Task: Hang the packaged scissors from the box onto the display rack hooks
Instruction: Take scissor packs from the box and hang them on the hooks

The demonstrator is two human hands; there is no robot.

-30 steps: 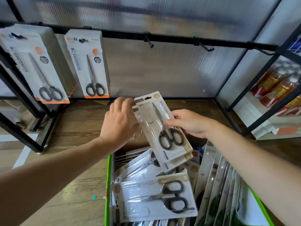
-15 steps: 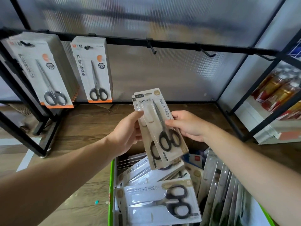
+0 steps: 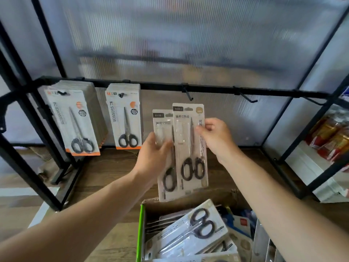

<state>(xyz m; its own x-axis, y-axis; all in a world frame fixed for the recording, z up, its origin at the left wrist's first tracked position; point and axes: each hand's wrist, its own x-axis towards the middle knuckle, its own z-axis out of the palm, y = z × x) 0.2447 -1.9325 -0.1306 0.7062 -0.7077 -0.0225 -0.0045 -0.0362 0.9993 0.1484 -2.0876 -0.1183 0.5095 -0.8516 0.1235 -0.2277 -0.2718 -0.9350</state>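
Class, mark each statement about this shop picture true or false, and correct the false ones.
1. Each hand holds one pack of scissors. True: the left hand grips the rear pack, and the right hand pinches the front pack.
2. Every hook is full. False: the bare hook above the held packs carries nothing, nor does the next hook.
3. The box is empty. False: the box holds boxed packs.
4. Packs with orange bottom edges hang left of the hands. True: the hanging packs.
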